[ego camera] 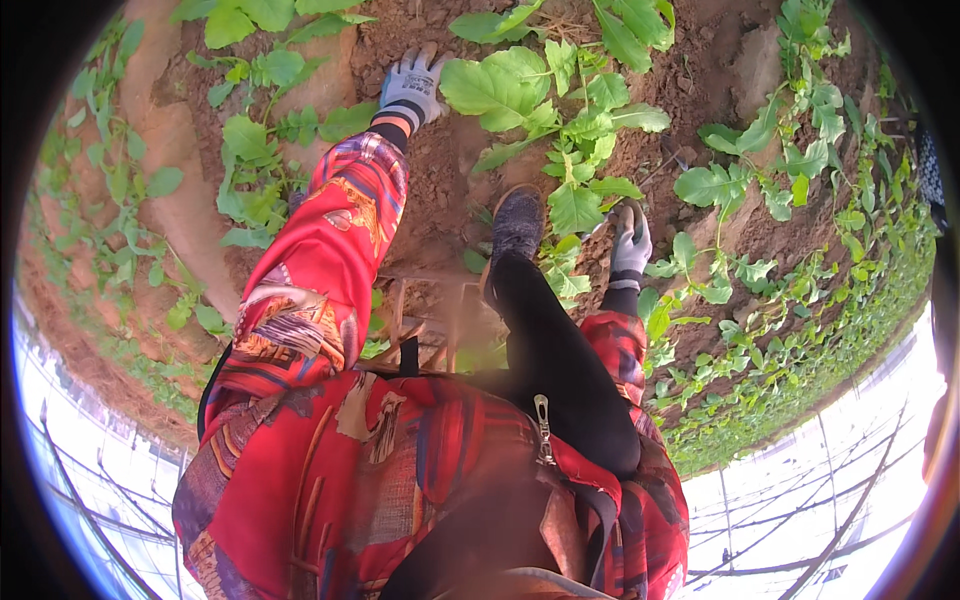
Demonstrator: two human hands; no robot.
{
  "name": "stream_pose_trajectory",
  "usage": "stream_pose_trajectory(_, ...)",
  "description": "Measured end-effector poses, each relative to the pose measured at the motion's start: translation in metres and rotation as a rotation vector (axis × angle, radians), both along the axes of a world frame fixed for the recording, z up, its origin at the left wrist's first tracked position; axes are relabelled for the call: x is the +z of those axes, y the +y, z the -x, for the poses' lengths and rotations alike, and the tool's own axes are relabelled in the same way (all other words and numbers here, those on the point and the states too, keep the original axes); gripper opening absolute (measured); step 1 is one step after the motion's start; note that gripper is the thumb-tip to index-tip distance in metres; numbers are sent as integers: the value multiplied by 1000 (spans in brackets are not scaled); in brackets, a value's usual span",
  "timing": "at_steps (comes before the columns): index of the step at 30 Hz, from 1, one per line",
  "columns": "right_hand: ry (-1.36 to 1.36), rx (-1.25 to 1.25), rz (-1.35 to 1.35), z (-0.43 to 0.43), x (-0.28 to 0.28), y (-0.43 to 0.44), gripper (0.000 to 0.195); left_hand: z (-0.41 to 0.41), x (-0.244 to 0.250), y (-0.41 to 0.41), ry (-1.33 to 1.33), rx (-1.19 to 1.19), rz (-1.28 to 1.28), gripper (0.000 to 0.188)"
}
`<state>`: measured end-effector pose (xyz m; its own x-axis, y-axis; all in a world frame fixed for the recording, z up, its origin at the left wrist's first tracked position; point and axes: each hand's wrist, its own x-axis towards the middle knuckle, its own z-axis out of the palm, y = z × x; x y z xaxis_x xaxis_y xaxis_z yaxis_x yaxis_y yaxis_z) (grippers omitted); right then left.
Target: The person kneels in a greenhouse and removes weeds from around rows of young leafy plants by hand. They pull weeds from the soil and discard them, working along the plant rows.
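My left hand (pixel 415 84), in a grey knit work glove, rests with its fingers spread on the bare soil (pixel 435 187) between two rows of leafy plants. Nothing shows in its fingers. Lower down and to the right, my right hand (pixel 630 238), also gloved, is bent down at the soil beside a leafy green plant (pixel 576 206). A bit of something shiny shows by its fingertips, too small to name; whether the hand grips it cannot be told. The wide leaves of another plant (pixel 495 90) stand just right of my left hand.
My dark shoe (pixel 517 217) stands on the soil between my hands. A slatted crate (pixel 424 315) lies below me, partly hidden by my jacket. More plant rows (pixel 720 187) run along the right and left (pixel 255 150). Part of another person shows at the far right edge.
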<state>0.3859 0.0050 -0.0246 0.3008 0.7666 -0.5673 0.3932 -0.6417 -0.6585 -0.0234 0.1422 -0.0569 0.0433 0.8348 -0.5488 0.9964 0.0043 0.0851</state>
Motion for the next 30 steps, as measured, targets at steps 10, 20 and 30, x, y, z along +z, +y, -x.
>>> stream_pose_trajectory(10, 597, -195, 467, 80, 42, 18, 28, -7, -21, -120, 39, -132, 22, 31)
stream_pose_trajectory(20, 851, 4, 255, 80, 85, 58, 34, 0, -18, -140, -299, 390, 82, 41)
stream_pose_trajectory(30, 990, -262, 494, 58, 88, 50, 35, -84, 61, -118, -1294, 1590, 430, 43)
